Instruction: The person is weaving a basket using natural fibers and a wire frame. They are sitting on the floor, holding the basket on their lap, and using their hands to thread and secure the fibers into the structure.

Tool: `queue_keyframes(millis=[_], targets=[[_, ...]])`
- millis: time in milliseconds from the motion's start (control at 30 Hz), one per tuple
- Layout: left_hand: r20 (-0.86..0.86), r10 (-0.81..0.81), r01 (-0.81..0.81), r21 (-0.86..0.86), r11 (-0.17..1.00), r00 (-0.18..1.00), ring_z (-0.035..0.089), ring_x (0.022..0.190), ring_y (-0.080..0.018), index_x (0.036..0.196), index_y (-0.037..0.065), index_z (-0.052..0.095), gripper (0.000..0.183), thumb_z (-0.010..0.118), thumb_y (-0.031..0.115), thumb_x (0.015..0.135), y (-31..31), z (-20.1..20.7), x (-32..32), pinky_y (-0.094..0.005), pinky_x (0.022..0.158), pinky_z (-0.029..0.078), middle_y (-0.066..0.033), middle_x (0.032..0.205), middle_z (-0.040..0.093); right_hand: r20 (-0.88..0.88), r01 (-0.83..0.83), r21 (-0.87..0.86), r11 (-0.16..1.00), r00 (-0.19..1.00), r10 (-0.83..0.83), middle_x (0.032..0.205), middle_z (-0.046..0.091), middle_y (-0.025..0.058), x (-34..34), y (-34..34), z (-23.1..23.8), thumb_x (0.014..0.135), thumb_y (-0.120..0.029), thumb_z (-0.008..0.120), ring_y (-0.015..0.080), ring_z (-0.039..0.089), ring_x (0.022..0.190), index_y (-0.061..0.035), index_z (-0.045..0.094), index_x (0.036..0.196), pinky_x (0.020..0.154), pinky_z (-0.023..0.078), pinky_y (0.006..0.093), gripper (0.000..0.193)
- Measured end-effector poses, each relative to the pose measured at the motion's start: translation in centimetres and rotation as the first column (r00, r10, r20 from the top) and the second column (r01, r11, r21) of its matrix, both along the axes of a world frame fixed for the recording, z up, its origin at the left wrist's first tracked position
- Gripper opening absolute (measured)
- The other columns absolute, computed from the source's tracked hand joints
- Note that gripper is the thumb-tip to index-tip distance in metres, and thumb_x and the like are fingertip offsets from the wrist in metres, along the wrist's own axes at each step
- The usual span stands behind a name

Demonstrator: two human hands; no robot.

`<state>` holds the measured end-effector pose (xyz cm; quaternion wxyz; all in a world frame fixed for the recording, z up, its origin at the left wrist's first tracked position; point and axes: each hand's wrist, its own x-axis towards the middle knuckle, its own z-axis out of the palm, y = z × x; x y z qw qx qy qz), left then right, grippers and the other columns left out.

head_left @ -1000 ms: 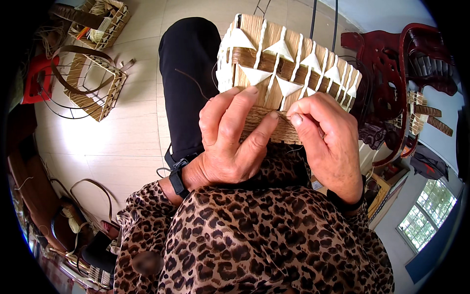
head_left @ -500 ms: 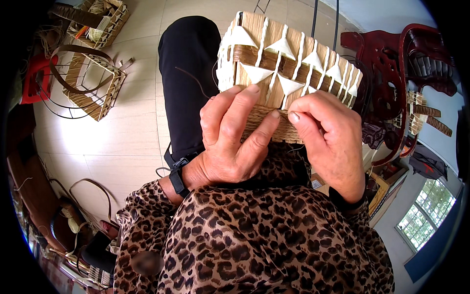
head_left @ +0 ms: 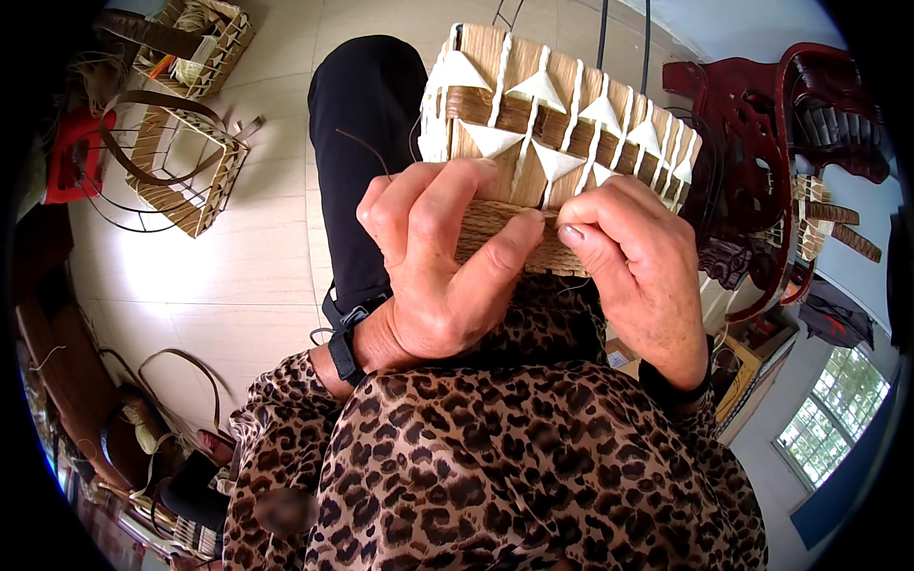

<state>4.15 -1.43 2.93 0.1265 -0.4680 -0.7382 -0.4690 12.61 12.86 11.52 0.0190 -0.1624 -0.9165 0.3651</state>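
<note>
On my lap rests a woven basket (head_left: 476,124), tilted, its pale wood-strip side crossed by white twisted cords and white triangles, with a dark brown band between them. A braided straw-coloured section (head_left: 486,228) runs along its near edge. My left hand (head_left: 438,257) grips the basket, fingers bent over the striped side and thumb at the braided edge. Close beside that thumb, my right hand (head_left: 638,266) is closed, thumb and forefinger pinched at the edge. What lies between those fingertips is too small to make out. A thin dark strand (head_left: 362,149) sticks out left of the basket.
On the floor at left lie an unfinished basket frame (head_left: 181,171) with a brown handle, another basket (head_left: 195,48) holding cord, and a red object (head_left: 76,157). A dark red carved chair (head_left: 733,162) stands at right, near a window (head_left: 833,419).
My left hand's fingers have shifted slightly left and bent more. The basket has moved a little to the left. My right hand keeps its pinch at the edge, barely moved.
</note>
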Motion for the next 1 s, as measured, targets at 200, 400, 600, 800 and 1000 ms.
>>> queue_keyframes(millis=[200, 400, 600, 800, 1000], targets=[[-0.047, -0.015, 0.015, 0.008, 1.0, 0.999, 0.05, 0.099, -0.0294, 0.085, 0.006, 0.068, 0.02, 0.078, 0.01, 0.067, 0.0, 0.1, -0.4, -0.0376, 0.082, 0.041, -0.0141, 0.11, 0.057, -0.04, -0.007, -0.012, 1.0, 0.999, 0.007, 0.073, 0.053, 0.0094, 0.0, -0.2, -0.4, 0.08, -0.004, 0.066, 0.0267, 0.053, 0.069, -0.0031, 0.057, 0.083, 0.061, 0.043, 0.0357, 0.009], [-0.061, 0.017, -0.016, 0.023, 1.0, 0.998, 0.052, 0.092, -0.027, 0.087, 0.007, 0.064, 0.025, 0.07, 0.009, 0.063, 0.7, 0.2, -0.4, -0.039, 0.077, 0.039, -0.0117, 0.106, 0.058, -0.119, 0.031, 0.025, 0.999, 0.992, -0.028, 0.071, 0.053, 0.0093, 0.3, -0.7, -1.0, 0.08, -0.004, 0.067, 0.0254, 0.053, 0.067, -0.0028, 0.059, 0.083, 0.059, 0.043, 0.0348, 0.009], [-0.081, 0.029, -0.026, 0.038, 0.999, 0.996, 0.051, 0.096, -0.027, 0.09, 0.008, 0.065, 0.027, 0.071, 0.007, 0.063, 0.2, -0.6, -0.4, -0.0393, 0.077, 0.04, -0.0121, 0.111, 0.057, -0.118, 0.123, 0.0, 0.992, 0.985, -0.122, 0.068, 0.053, 0.009, 0.4, -0.8, -1.1, 0.08, -0.004, 0.066, 0.0249, 0.053, 0.063, -0.0029, 0.059, 0.079, 0.056, 0.042, 0.0349, 0.007], [-0.102, 0.021, -0.021, -0.001, 1.0, 0.995, 0.051, 0.098, -0.0277, 0.092, 0.009, 0.067, 0.031, 0.071, 0.005, 0.061, 0.0, -0.3, -0.3, -0.0391, 0.077, 0.041, -0.0142, 0.113, 0.056, -0.055, 0.101, -0.008, 0.995, 0.993, -0.102, 0.068, 0.054, 0.0099, 0.1, -0.7, -0.6, 0.08, -0.002, 0.065, 0.0257, 0.054, 0.061, -0.0026, 0.057, 0.079, 0.056, 0.042, 0.0355, 0.008], [-0.072, 0.003, -0.001, 0.019, 1.0, 0.997, 0.051, 0.1, -0.0287, 0.091, 0.007, 0.067, 0.03, 0.07, 0.004, 0.061, 0.0, -0.3, -0.1, -0.0386, 0.078, 0.043, -0.0155, 0.113, 0.056, -0.007, 0.106, -0.038, 0.994, 0.994, -0.106, 0.068, 0.055, 0.0098, 0.1, -0.5, -0.1, 0.08, -0.001, 0.064, 0.025, 0.054, 0.061, -0.0023, 0.057, 0.079, 0.056, 0.042, 0.0349, 0.007]])
